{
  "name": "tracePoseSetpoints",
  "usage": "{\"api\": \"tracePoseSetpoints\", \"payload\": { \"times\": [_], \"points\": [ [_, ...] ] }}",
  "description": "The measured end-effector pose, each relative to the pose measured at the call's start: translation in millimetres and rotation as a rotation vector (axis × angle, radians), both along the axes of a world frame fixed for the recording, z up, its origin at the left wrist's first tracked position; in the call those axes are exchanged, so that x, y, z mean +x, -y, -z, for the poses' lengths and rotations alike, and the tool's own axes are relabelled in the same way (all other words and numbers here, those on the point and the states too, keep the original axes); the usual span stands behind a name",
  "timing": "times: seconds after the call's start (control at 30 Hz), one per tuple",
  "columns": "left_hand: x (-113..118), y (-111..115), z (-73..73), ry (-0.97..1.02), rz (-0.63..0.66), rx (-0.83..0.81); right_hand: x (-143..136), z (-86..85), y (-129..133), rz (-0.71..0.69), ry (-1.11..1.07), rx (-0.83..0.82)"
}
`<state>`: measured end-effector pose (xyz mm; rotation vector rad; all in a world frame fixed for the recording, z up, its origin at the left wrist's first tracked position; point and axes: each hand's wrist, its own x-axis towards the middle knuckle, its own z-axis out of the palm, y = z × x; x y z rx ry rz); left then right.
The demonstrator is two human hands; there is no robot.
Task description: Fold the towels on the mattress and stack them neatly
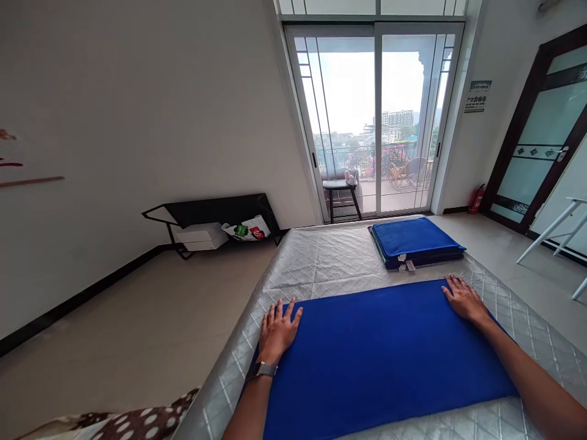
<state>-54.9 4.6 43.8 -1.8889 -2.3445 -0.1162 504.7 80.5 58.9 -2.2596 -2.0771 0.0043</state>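
A blue cloth [376, 354], like a towel, lies spread flat on a silver quilted surface [321, 256]. My left hand [278, 330] rests on its far left corner with the fingers spread. On the far right corner lies my right hand [464, 298], palm down and fingers stretched out. Neither hand grips anything. Just beyond the cloth sits a stack of folded cloths [415, 239], blue on top, with white tags hanging from its near edge.
A low black rack [215, 214] with white boxes [200, 236] and a printed bag [247, 230] stands by the left wall. A stool [342, 186] is near the glass sliding door [376, 122]. At right are a fire extinguisher [477, 200] and white furniture legs [550, 229]. Brown dotted fabric [147, 423] lies lower left.
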Motion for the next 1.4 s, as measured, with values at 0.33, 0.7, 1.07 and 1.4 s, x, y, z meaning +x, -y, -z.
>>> {"api": "tracePoseSetpoints", "payload": {
  "times": [0.33, 0.7, 1.07, 1.4],
  "points": [
    [7.0, -2.2, -4.7, 0.027, -0.058, -0.007, -1.1, -4.8, 0.8, -0.004, -0.003, -0.01],
    [14.1, -0.7, -14.2, 0.016, -0.077, -0.035, -4.5, -11.5, 3.8, 0.003, -0.019, -0.021],
    [16.4, 0.4, -12.1, 0.035, -0.081, 0.031, -6.6, -21.8, 3.6, 0.029, 0.038, -0.055],
    [12.4, -4.3, -4.9, 0.073, -0.065, 0.062, -206.4, -39.8, 40.0, -0.466, -0.092, -0.006]
  ]
}}
